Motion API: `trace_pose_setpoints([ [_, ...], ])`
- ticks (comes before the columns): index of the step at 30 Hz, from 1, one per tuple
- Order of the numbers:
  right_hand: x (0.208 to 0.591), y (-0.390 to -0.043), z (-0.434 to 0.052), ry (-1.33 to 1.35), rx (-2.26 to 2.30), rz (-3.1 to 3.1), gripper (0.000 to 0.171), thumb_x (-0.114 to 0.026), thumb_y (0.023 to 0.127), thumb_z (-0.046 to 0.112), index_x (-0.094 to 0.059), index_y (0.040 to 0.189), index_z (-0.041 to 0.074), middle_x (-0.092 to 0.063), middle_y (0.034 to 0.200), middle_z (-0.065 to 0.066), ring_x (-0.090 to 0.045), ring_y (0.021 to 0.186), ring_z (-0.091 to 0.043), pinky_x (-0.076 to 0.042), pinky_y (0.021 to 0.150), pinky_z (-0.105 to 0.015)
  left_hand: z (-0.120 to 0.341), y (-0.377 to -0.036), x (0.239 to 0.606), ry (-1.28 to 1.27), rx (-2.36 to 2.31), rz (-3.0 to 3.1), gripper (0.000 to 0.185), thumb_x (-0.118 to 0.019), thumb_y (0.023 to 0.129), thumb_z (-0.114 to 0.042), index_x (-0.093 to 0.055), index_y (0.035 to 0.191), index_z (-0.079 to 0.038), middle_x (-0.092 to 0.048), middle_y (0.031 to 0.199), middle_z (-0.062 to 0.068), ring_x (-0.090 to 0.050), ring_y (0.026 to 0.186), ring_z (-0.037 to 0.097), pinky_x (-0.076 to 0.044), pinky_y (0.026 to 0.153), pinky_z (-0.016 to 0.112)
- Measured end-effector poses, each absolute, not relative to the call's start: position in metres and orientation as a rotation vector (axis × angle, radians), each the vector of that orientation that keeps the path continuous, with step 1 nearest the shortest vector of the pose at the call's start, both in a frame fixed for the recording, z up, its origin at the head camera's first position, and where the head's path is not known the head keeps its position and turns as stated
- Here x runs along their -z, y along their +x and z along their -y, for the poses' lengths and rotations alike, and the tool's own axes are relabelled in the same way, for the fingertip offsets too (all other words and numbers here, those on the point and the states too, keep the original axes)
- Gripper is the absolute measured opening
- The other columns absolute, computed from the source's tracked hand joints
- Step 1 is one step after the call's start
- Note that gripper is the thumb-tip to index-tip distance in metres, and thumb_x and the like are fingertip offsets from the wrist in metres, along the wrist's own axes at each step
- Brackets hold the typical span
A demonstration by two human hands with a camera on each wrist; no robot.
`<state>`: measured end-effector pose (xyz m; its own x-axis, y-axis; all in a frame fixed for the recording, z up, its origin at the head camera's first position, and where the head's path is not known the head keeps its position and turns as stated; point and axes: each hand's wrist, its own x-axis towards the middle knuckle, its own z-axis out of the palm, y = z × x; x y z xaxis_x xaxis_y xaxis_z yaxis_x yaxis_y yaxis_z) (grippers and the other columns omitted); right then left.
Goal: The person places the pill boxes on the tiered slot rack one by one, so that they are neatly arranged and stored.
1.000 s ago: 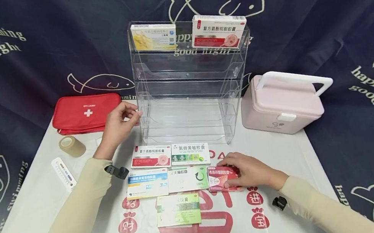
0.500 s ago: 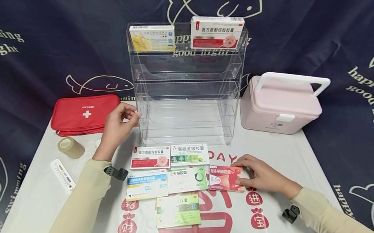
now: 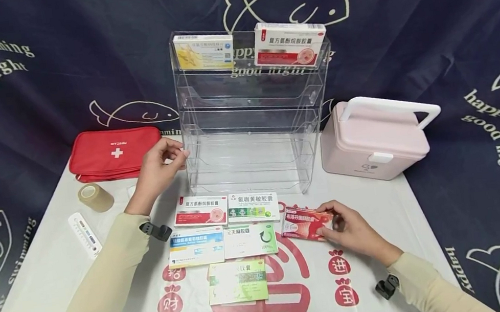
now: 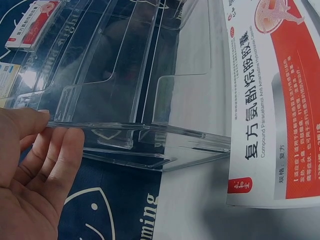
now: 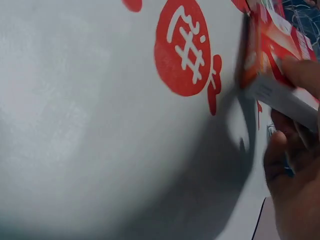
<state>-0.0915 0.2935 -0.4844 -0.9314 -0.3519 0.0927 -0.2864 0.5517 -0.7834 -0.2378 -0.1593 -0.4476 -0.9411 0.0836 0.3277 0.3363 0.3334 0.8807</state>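
Head view, lower centre-right of the frame: the right hand (image 3: pixel 353 229) pinches the right end of a pink-red medicine box (image 3: pixel 306 222), thumb on top and fingers beneath, so that the box is tilted with its left end toward the white printed mat (image 3: pixel 366 199). The right wrist view shows the same box (image 5: pixel 280 75) edge-on above the mat, with the fingers (image 5: pixel 290 150) curled beneath it. Left of centre, the left hand (image 3: pixel 158 166) holds the left wall of the clear acrylic tiered rack (image 3: pixel 251 125), fingertips (image 4: pixel 37 117) pinching the panel edge in the left wrist view.

Technique, as judged: the box is best kept level and gripped by its short end, so the long face can slide into a tier; the left hand should brace the rack so it does not shift.

Surroundings: five more medicine boxes (image 3: pixel 222 234) lie flat in rows in the lower centre; two boxes stand on the rack's top tier, a yellow one (image 3: pixel 204 51) and a red-and-white one (image 3: pixel 289 43). A pink lidded case (image 3: pixel 375 139) sits at right, a red first-aid pouch (image 3: pixel 113 153) at left.

Change from a second ago: the pink-red box lay flat on the mat beside the green-and-white box under the right hand's fingers; now it is raised, tilted and shifted toward the upper right. The left hand has stayed on the rack wall.
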Motion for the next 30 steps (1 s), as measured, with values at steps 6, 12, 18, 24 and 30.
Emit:
trace_pose_setpoints([
  [6,0.482,-0.093,-0.288,-0.663,1.361,-2.815,0.049,-0.083,0.077,-0.011,-0.061,0.118,0.002,-0.063,0.106,-0.005,-0.055,0.072,-0.033,-0.05,0.058,-0.039,0.16,-0.236,0.449,-0.369,1.638,2.379,0.022,-0.073,0.094,-0.006,-0.061,0.109,0.004,-0.063,0.087,0.014,-0.063,0.072,0.013,-0.058,0.063,0.02],
  [12,0.486,-0.093,-0.287,-0.643,1.379,-2.826,0.046,-0.083,0.079,-0.008,-0.062,0.119,0.002,-0.065,0.106,-0.005,-0.057,0.073,-0.026,-0.053,0.06,-0.04,0.16,-0.237,0.448,-0.376,1.647,2.383,0.022,-0.073,0.094,-0.007,-0.061,0.109,0.004,-0.062,0.088,0.014,-0.062,0.073,0.014,-0.058,0.063,0.021],
  [18,0.488,-0.094,-0.287,-0.552,1.398,-2.822,0.04,-0.079,0.084,-0.006,-0.063,0.12,0.003,-0.065,0.102,-0.005,-0.057,0.073,-0.02,-0.053,0.062,-0.031,0.16,-0.239,0.448,-0.37,1.627,2.402,0.023,-0.073,0.095,-0.008,-0.06,0.11,0.004,-0.062,0.088,0.013,-0.062,0.073,0.015,-0.058,0.064,0.02],
  [24,0.49,-0.098,-0.285,-0.604,1.431,-2.885,0.04,-0.08,0.081,-0.01,-0.065,0.116,0.002,-0.066,0.101,-0.008,-0.058,0.073,-0.022,-0.053,0.059,-0.032,0.159,-0.238,0.447,-0.371,1.615,2.406,0.022,-0.073,0.095,-0.007,-0.061,0.11,0.003,-0.062,0.088,0.013,-0.063,0.072,0.015,-0.057,0.063,0.02],
  [30,0.492,-0.101,-0.284,-0.726,1.436,-2.959,0.043,-0.081,0.078,-0.014,-0.064,0.114,0.0,-0.066,0.105,-0.011,-0.057,0.076,-0.023,-0.051,0.055,-0.035,0.159,-0.238,0.446,-0.355,1.626,2.407,0.023,-0.074,0.094,-0.008,-0.061,0.111,0.003,-0.063,0.089,0.014,-0.063,0.072,0.012,-0.057,0.063,0.019],
])
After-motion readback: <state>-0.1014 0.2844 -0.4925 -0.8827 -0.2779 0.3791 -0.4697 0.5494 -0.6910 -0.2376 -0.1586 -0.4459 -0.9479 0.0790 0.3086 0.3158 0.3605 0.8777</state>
